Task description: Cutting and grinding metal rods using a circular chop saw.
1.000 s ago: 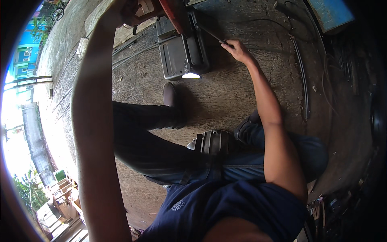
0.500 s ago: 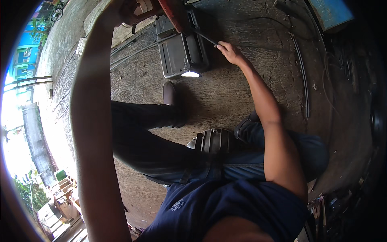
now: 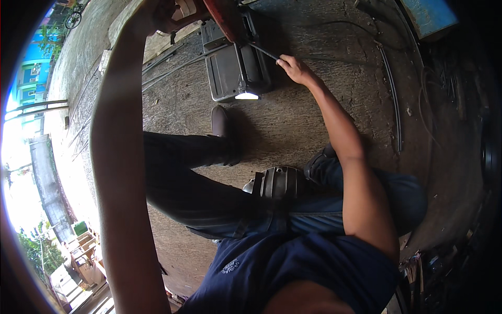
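At the top left, my left hand (image 3: pixel 152 21) is closed at the brown-red handle frame of a power tool; its fingers are partly hidden in shadow. The red tool body (image 3: pixel 219 18) hangs over a dark machine base (image 3: pixel 222 78) on the floor, like a cut-off saw. My right hand (image 3: pixel 293 68) grips the end of a thin grey rod (image 3: pixel 264 51), thumb along it. The rod runs left to the underside of the red body, where its far end is hidden. A bright white patch (image 3: pixel 247 96) shines at the base's near end.
My boot (image 3: pixel 219 123) stands just in front of the base, and my other leg is folded with a black knee pad (image 3: pixel 277 183). Long thin rods (image 3: pixel 395 104) lie on the floor at the right. A blue metal box (image 3: pixel 429 18) stands far right.
My right hand has shifted slightly left with the rod, toward the machine. My left hand and the tool have barely moved.
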`<action>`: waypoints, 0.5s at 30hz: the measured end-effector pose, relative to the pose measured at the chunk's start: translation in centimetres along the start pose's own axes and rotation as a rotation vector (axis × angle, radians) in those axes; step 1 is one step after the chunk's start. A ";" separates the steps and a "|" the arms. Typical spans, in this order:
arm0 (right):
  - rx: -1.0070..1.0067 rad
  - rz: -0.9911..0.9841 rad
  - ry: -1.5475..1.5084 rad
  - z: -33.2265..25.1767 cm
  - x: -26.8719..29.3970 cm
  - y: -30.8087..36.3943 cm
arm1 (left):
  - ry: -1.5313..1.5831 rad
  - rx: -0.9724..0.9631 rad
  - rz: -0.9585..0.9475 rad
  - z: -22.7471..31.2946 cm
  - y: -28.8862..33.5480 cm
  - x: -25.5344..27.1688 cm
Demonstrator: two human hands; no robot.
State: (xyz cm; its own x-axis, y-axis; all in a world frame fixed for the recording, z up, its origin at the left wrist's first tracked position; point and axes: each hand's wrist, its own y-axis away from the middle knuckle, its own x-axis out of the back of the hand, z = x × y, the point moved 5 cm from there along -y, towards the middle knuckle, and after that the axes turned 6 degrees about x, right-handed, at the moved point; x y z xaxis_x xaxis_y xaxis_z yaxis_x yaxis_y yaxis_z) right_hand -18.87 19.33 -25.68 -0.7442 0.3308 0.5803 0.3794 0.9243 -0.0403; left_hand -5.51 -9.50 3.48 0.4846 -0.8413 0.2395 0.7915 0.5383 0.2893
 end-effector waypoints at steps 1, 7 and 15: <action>-0.012 0.002 0.007 0.4 0.2 0.3 | 0.007 0.001 -0.012 -0.1 -0.3 -0.7; -0.047 0.072 0.083 -1.3 0.9 1.0 | -0.042 -0.061 0.003 0.3 -0.1 -0.8; 0.183 0.258 0.123 -0.6 1.1 1.3 | 0.040 0.083 0.089 -1.3 -1.2 0.9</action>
State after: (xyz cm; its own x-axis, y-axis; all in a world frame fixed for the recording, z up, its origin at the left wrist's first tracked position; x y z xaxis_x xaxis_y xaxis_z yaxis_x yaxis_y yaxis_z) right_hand -18.85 20.76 -24.60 -0.5606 0.5431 0.6252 0.4331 0.8357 -0.3376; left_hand -5.53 -10.93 2.19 0.5676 -0.7902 0.2313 0.7116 0.6121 0.3448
